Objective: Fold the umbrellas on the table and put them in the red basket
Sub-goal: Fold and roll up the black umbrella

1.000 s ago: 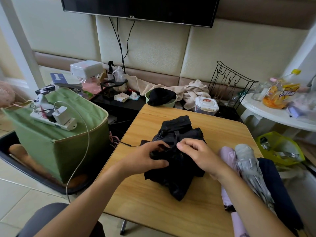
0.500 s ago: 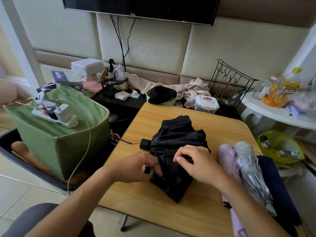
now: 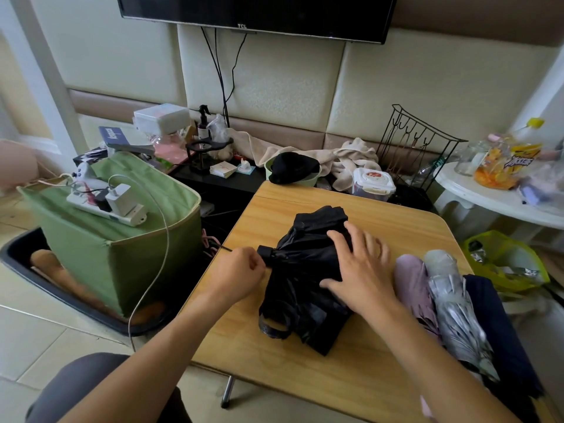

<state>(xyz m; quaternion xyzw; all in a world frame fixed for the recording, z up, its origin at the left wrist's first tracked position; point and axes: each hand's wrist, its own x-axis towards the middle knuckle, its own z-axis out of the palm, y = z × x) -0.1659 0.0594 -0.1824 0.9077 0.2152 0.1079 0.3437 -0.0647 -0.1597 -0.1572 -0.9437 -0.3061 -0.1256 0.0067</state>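
Observation:
A crumpled black umbrella (image 3: 297, 296) lies in the middle of the wooden table (image 3: 308, 374), its short handle cap pointing left. My right hand (image 3: 361, 270) presses flat on its canopy, fingers spread. My left hand (image 3: 241, 270) is curled into a fist right beside the handle cap, and a thin black cord sticks out to its left; it seems to pinch that cord. At the table's right edge lie a lilac umbrella (image 3: 412, 285), a silver umbrella (image 3: 454, 312) and a navy umbrella (image 3: 497, 328), side by side. No red basket is in view.
A green fabric box (image 3: 116, 254) with a power strip on top stands left of the table. Behind the table are a black hat in a bowl (image 3: 293, 169), towels and a wire rack (image 3: 418, 145). A white side table (image 3: 500, 203) and a yellow bag (image 3: 500, 257) are right.
My right hand has uncurled from the bundle and moved up to lie flat on the canopy. My left hand has pulled left to the handle end. The umbrella now lies flatter.

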